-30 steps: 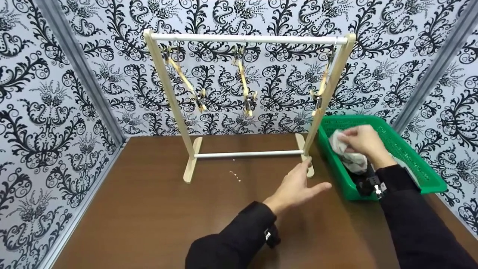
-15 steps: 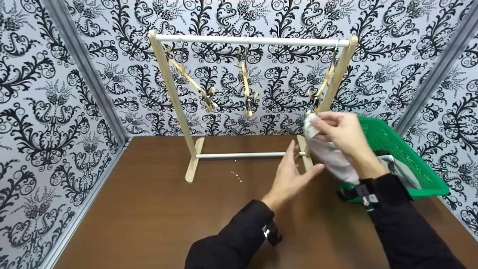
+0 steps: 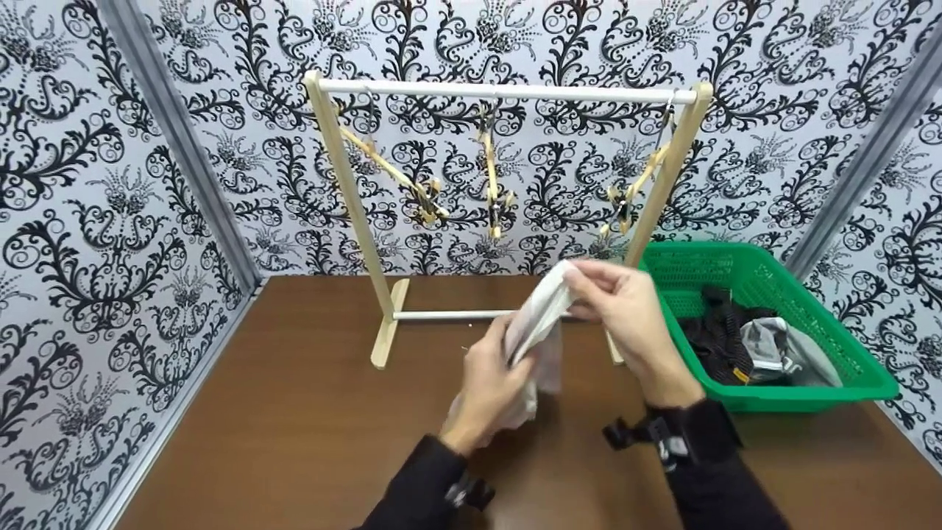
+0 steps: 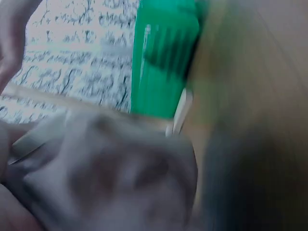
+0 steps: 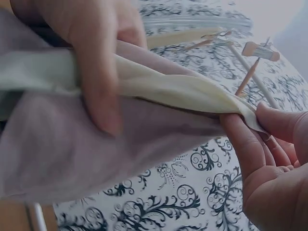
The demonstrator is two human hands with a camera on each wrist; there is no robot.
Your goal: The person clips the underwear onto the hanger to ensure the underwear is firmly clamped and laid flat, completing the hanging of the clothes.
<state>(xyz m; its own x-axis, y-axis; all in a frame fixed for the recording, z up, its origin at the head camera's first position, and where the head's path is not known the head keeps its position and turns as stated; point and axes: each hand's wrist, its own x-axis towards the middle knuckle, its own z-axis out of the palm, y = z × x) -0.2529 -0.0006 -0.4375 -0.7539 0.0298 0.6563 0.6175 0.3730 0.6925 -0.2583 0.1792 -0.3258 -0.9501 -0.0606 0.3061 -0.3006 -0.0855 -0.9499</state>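
A pale greyish-lilac piece of cloth (image 3: 541, 313) with a cream band along one edge is held between both hands above the table. My left hand (image 3: 489, 375) grips its lower part, thumb laid across the cream band in the right wrist view. The right hand (image 3: 625, 313) pinches the band's upper end between thumb and fingers. Folds hang below the left hand, partly behind it. In the left wrist view the cloth (image 4: 130, 178) is blurred and covers much of the lower left. What kind of garment it is cannot be told.
A wooden rack with a white top bar (image 3: 508, 90) stands behind the hands. Three clip hangers hang from it: left (image 3: 386, 168), middle (image 3: 491, 173) and right (image 3: 647, 173). At the right, a green basket (image 3: 802, 404) holds dark cloth (image 3: 714, 335) and grey-white cloth (image 3: 769, 350).
The right hand has lifted the pale cloth out of the basket and carried it left. My left hand, earlier open and holding nothing, now grips the cloth too. The hangers have swung slightly.
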